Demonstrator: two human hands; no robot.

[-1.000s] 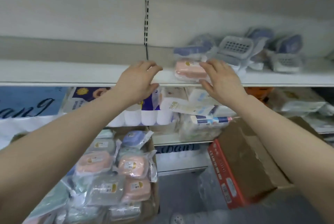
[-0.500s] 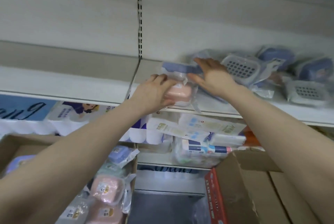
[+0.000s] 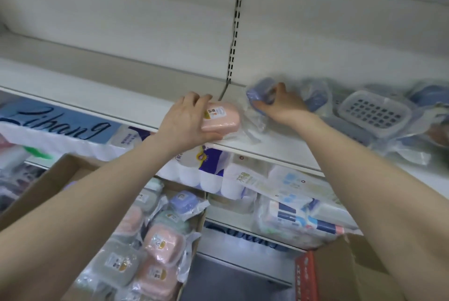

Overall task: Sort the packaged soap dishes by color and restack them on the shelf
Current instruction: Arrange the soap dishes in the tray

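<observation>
My left hand [image 3: 184, 120] grips a pink packaged soap dish [image 3: 222, 117] at the front edge of the white shelf [image 3: 279, 148]. Just to its right, my right hand [image 3: 283, 103] closes on a blue packaged soap dish [image 3: 258, 91] lying on the same shelf. Further right lies a loose pile of blue dishes [image 3: 315, 97] and a clear slotted dish tray [image 3: 375, 113] in plastic bags, partly blurred.
A cardboard box [image 3: 60, 174] at lower left holds several pink, grey, green and blue packaged dishes [image 3: 162, 243]. Toilet paper packs [image 3: 206, 167] and tissue packs [image 3: 294, 186] fill the shelf below. A second cardboard box [image 3: 340, 269] stands at lower right.
My left hand has taken hold of the pink dish and drawn it left along the shelf edge. My right hand has reached back and closed on a blue dish. The view tilted upward.
</observation>
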